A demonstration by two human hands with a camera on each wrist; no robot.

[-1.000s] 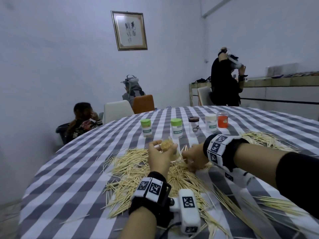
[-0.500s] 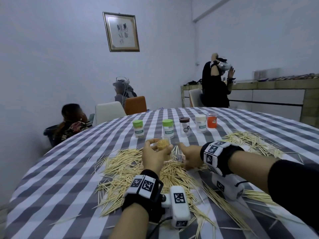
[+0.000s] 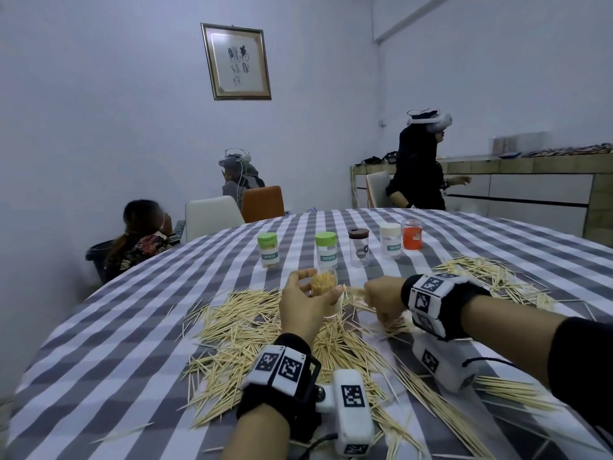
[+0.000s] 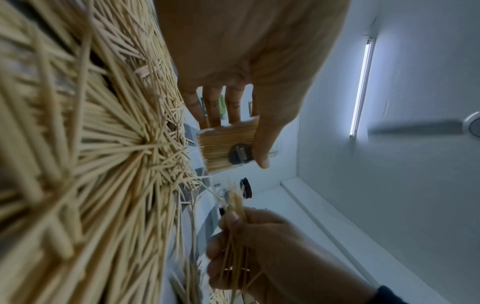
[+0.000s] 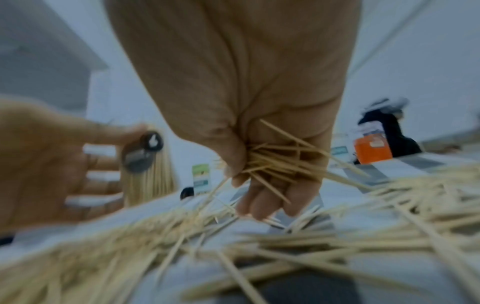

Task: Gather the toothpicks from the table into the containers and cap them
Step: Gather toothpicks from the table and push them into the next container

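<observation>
Holding an uncapped clear container (image 3: 326,287) packed with toothpicks above the worktop (image 3: 132,320), the left hand (image 3: 306,308) has its grip curled round it, while at its 3 o'clock the right hand (image 3: 384,298) clutches a loose toothpick bundle (image 5: 275,162) over the scattered pile (image 3: 242,327).

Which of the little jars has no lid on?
The clear jar in the left hand, packed with toothpicks. The five jars standing in a row behind it, like the green-lidded jar, all have lids on.
</observation>
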